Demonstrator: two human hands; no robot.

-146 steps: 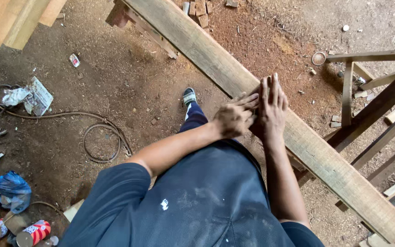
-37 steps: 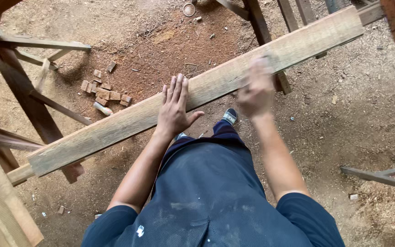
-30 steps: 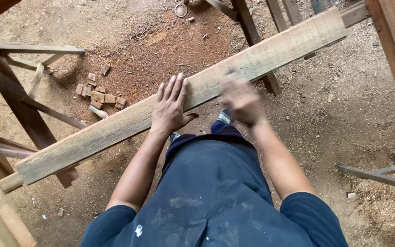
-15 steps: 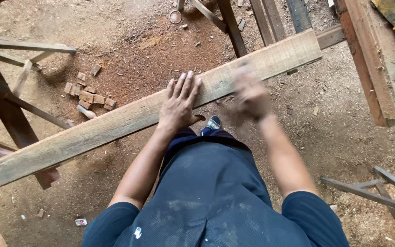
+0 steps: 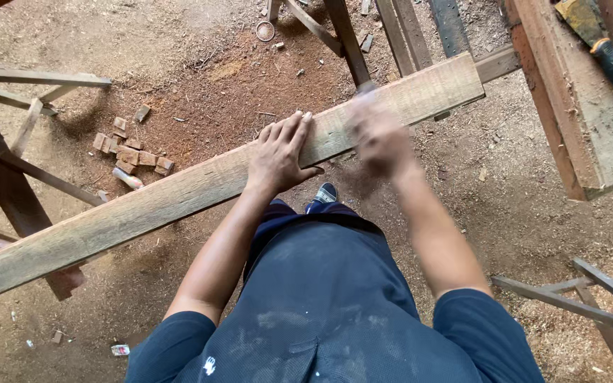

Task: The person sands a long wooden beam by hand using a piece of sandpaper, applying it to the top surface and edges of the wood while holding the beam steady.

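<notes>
Lying slanted from low left up to the right, the long plank (image 5: 200, 191) has the left hand (image 5: 278, 152) flat on it, fingers spread; the right hand (image 5: 381, 138) is too blurry to tell.

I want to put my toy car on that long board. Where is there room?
The long plank is bare from the left hand down to its lower-left end, and from the blurred right hand to its upper-right end. Between the hands it is tight. The ground by the small wood blocks is cluttered.

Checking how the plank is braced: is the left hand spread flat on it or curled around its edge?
Spread flat. The left hand lies palm down on the plank, fingers extended across its top face.
</notes>
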